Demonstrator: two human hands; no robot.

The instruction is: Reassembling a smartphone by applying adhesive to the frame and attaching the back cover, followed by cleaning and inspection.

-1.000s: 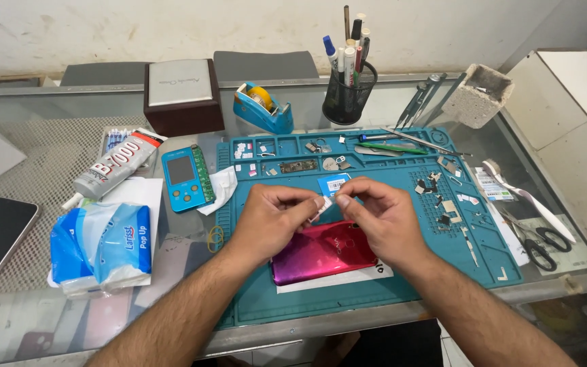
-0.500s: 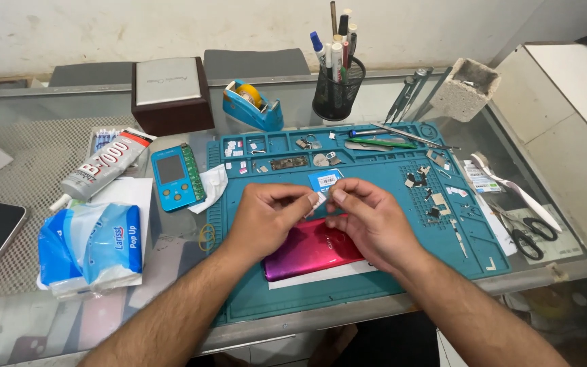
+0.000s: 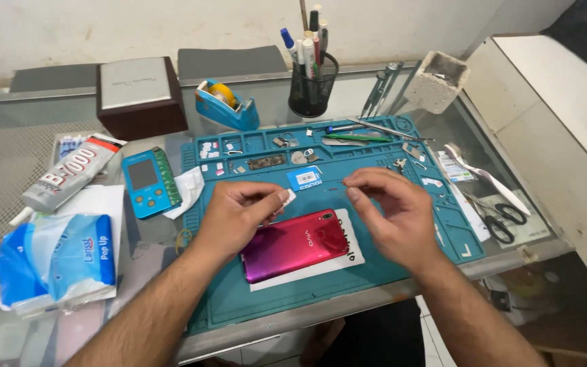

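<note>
Your left hand (image 3: 239,214) pinched a small white scrap (image 3: 289,198) between thumb and fingertips, just above the red phone (image 3: 295,245) lying face down on the teal mat (image 3: 436,224). Your right hand (image 3: 388,211) hovered near it, grip narrow, thumb and forefinger nearly meeting, holding nothing I could see.
</note>
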